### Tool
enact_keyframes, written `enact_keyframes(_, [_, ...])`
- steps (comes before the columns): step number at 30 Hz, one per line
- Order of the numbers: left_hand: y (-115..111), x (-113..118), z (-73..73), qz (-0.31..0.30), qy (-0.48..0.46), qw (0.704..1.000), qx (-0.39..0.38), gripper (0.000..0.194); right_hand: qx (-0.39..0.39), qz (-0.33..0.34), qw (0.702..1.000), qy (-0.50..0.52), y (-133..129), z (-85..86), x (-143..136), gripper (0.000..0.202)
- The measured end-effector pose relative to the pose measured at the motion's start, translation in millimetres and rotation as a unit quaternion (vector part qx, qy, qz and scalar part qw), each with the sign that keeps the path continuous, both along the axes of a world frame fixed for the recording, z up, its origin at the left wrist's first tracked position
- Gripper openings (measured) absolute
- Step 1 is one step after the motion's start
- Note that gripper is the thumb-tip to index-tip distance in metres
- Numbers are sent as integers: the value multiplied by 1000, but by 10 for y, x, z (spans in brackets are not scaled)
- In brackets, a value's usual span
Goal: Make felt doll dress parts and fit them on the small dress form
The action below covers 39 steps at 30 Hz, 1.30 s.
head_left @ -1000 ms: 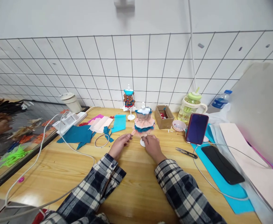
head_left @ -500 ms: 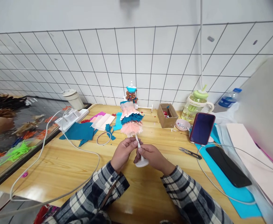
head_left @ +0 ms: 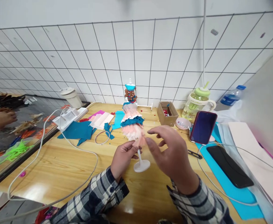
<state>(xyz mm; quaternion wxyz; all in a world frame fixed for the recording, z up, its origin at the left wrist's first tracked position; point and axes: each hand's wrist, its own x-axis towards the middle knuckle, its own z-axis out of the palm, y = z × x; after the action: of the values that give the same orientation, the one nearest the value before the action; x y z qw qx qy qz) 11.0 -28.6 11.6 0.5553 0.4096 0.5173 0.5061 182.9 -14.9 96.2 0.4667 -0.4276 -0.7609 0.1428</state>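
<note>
A small dress form [head_left: 133, 116] in layered pink and teal ruffled paper leans away from me above the table. Its white stand has a round base [head_left: 141, 165] at the near end. My left hand [head_left: 124, 157] is closed around the thin white pole just under the lowest ruffles. To the right of the skirt is my right hand [head_left: 170, 152], thumb and fingers apart, its fingertips beside the pink ruffle, with nothing seen between them. Behind it stands another form [head_left: 130, 93] with a blue top and brown and red trim.
Teal paper [head_left: 77, 130], a ring [head_left: 102, 137] and a white cable lie left. Toward the right are a cardboard box [head_left: 168, 114], small dish [head_left: 182, 123], green-lidded jug [head_left: 196, 101], snips [head_left: 194, 154], and phones [head_left: 230, 166]. Another person's hand [head_left: 1, 121] is far left.
My right hand has let go of the pole, risen to the right and opened beside the skirt. The lower pink ruffle now bulges toward the right. The other person's hand has moved slightly right.
</note>
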Motion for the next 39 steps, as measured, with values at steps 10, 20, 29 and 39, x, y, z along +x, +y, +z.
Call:
enact_keyframes(10, [-15, 10, 75, 27, -137, 989, -50, 35, -71, -92, 988, -100, 277, -169, 267, 16])
enact_keyframes(20, [174, -207, -204, 74, -178, 980, -55, 36, -194, -110, 955, -198, 159, -974, 789, 15])
enact_keyframes(29, [90, -178, -337, 23, -182, 978, -98, 38, -121, 36, 972, -196, 163, -1351, 644, 17])
enact_keyframes(39, [75, -190, -362, 27, -170, 979, -109, 40, -147, 105, 964, -193, 41, -1394, 553, 27])
